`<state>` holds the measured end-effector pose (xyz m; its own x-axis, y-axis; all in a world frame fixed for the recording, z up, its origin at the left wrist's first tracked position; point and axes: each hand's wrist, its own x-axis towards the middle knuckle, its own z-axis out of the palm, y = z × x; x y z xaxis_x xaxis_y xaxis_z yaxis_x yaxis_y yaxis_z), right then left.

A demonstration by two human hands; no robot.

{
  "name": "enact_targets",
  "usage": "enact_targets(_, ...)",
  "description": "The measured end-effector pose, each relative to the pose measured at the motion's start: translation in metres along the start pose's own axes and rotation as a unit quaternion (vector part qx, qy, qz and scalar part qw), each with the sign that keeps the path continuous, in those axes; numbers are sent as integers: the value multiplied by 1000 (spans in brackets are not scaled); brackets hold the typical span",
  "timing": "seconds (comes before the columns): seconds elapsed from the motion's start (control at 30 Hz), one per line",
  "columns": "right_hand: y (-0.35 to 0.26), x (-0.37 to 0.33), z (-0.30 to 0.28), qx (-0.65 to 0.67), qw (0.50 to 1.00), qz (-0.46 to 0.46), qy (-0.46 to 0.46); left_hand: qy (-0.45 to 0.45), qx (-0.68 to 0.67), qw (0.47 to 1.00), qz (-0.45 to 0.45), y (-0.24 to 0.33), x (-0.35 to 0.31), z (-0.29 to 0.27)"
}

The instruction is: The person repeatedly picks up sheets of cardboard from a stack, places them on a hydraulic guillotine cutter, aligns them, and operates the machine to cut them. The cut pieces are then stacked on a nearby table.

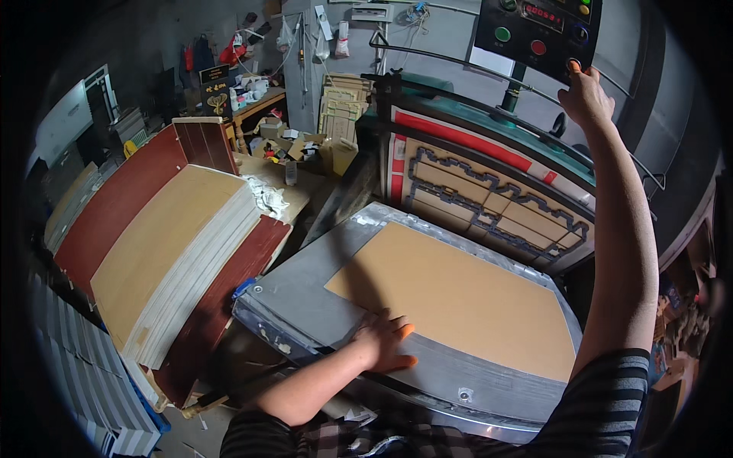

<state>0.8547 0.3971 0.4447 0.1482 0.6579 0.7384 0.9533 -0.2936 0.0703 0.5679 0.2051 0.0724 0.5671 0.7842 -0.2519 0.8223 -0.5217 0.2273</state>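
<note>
Tan sheet point(458, 301), count one, flat on the grey metal press bed point(305, 263); sits toward the bed's far and right edges, bare metal left along the left edge and the near edge. Hands: two. Left hand point(382, 343) palm-down on the bed by its near edge, fingers spread, holding nothing; two orange finger covers point(407, 330) visible on it. One covered fingertip is right at the sheet's near edge; cannot tell if it touches. Right hand point(589, 99) raised to the control panel point(527, 61), one orange-covered fingertip at a button on the panel's lower right corner; can't tell if the button is pushed in, or if thumb and fingers pinch anything. Panel: one display point(544, 13) with red digits, one red button point(538, 47).

Round metal fittings on the bed, two seen: one at the left corner, one point(465, 395) near the near edge. Upper platen, one, tilted open behind the bed's far edge, carrying one die board point(450, 202) with dark jagged strips.

Left of press: one stack of sheets point(164, 237), tan on top, pale edges; sheet count unreadable. Dark red boards around it, three: one behind point(122, 198), one in front, one upright at the far end. One white cloth bundle point(267, 197) beside the stack's far end. Grey-white stack point(76, 374), one, lower left.
</note>
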Motion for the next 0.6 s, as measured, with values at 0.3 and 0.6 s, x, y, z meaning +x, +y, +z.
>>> enact_targets(0.3, 34, -173, -47, 319, 922, -205, 78, -46, -40, 998, 15, -6, 57, -38)
enact_targets(0.6, 143, -353, -152, 204, 960, -187, -29, 591, -15, 799, 107, 14, 180, -206)
